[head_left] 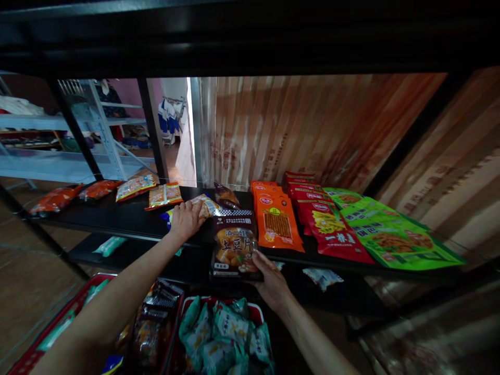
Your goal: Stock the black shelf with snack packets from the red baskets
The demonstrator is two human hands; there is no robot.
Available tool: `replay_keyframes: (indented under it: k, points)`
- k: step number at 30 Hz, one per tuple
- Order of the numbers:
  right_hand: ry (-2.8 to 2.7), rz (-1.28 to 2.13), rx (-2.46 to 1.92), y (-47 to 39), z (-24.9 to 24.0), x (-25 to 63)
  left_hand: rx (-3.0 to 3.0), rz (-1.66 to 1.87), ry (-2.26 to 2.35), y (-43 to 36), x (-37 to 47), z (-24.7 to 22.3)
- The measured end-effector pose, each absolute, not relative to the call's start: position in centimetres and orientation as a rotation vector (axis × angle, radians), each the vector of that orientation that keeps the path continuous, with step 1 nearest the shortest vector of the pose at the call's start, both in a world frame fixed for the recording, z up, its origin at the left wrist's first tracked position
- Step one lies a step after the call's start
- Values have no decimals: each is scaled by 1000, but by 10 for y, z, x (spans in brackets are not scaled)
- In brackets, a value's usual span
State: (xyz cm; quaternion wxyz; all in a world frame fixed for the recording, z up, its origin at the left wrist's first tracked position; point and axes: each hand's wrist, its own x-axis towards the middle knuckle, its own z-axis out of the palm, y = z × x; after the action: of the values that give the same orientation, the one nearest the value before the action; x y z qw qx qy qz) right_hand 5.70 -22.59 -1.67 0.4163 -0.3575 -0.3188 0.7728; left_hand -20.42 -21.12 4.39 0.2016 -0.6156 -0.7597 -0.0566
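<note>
My right hand (269, 278) grips a dark brown bag of potato chips (234, 242) by its lower right edge, the thumb on its front. The bag stands upright with its printed face toward me, at the front edge of the black shelf (128, 221). My left hand (186, 220) lies over a white, yellow and blue snack bag (209, 205), with its fingers curled onto it. Part of that bag is hidden under the hand and behind the brown bag. Another dark brown bag (226, 196) lies just behind them.
Orange snack bags (275, 216), red bags (332, 229) and green bags (390, 232) lie in overlapping rows to the right. Several smaller packets, including an orange one (165, 195), lie left. Below stand a basket of teal packets (224, 333) and a red basket (58, 317).
</note>
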Motion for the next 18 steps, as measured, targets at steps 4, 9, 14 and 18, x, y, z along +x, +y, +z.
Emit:
replay_keyframes:
  k: [4, 9, 14, 18]
  points:
    - [-803, 1933, -877, -225, -14, 52, -1605, -127, -2243, -217, -200, 50]
    - [-763, 1938, -884, -227, -15, 48, -1533, -119, -2310, -217, -203, 53]
    - [-717, 1935, -889, -228, -12, 46, -1510, -71, -2384, -207, -206, 53]
    - [-692, 1921, -903, -226, -9, 45, -1450, -43, -2447, -200, -206, 57]
